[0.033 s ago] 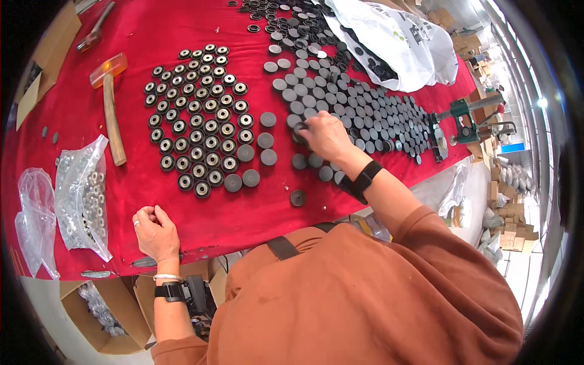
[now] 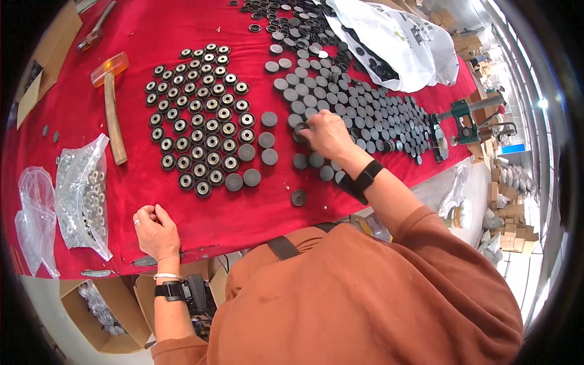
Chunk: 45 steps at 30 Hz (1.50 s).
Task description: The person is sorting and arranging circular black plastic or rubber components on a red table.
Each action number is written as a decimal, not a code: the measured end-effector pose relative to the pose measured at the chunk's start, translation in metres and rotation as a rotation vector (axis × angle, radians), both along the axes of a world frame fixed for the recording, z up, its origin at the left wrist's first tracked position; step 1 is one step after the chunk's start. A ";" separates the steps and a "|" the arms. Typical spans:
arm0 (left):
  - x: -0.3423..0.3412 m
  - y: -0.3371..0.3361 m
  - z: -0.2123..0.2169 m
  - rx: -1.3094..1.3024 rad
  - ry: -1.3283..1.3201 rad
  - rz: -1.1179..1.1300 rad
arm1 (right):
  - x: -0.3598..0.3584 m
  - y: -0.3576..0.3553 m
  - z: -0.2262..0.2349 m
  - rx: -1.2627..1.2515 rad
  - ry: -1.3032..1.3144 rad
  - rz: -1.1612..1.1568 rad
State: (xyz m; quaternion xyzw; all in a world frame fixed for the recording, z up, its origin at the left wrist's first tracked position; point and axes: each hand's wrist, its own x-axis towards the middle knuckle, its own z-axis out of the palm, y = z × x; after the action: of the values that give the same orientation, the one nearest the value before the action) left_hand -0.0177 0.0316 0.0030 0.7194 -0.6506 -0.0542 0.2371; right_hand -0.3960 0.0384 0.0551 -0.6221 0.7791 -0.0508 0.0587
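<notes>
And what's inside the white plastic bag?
Black parts show at the open mouth of the white bag; whatever lies deeper is covered by its plastic.

A wide fisheye camera on the person's head looks steeply down past the torso (image 2: 365,292), near enough to frame both hands (image 2: 157,234) (image 2: 330,135) and much of the red tabletop (image 2: 146,188), straight edges curving outward.
</notes>
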 end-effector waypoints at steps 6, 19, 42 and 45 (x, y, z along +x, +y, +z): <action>0.004 0.003 0.001 0.029 0.000 0.030 | 0.035 -0.014 0.013 -0.211 -0.402 0.077; 0.003 0.000 -0.001 -0.010 -0.008 0.009 | 0.082 -0.028 -0.019 -0.199 0.185 0.592; 0.003 0.002 0.001 0.018 0.001 0.020 | 0.078 -0.019 0.006 0.178 -0.033 0.518; -0.001 -0.001 -0.001 0.000 -0.010 -0.008 | 0.100 -0.006 -0.002 -0.201 0.018 0.475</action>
State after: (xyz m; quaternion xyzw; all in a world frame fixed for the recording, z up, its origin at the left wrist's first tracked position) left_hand -0.0190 0.0304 0.0019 0.7172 -0.6546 -0.0516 0.2336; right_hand -0.2959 0.0321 0.0535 -0.7909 0.6025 -0.1072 0.0002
